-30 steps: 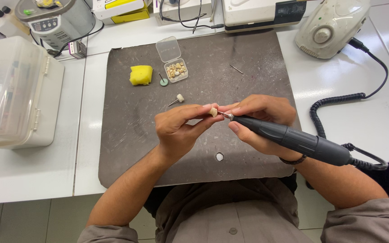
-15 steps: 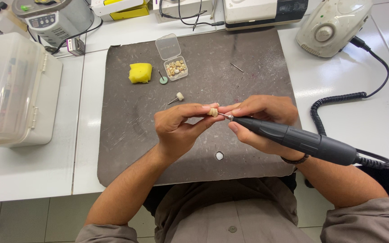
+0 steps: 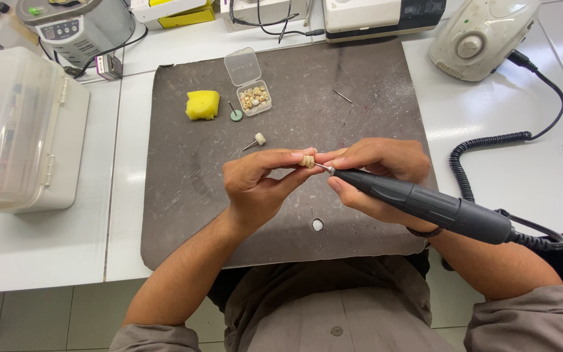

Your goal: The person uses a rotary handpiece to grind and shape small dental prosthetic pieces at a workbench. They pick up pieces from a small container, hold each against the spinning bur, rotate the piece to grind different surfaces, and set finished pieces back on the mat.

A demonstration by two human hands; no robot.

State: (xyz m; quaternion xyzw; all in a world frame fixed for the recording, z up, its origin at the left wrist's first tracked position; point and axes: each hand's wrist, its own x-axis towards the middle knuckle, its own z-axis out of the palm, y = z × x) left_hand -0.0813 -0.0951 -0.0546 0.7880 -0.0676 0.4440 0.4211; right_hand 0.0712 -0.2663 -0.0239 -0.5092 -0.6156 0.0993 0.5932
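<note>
My left hand (image 3: 259, 186) pinches a small cream tooth piece (image 3: 307, 160) at its fingertips, above the grey mat (image 3: 184, 195). My right hand (image 3: 376, 173) grips the dark handpiece (image 3: 431, 207), its tip touching that piece. Beyond lie a yellow sponge (image 3: 202, 104) and an open clear box (image 3: 254, 97).

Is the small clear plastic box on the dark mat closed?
No, the small clear plastic box on the dark mat has its lid flipped open.
</note>
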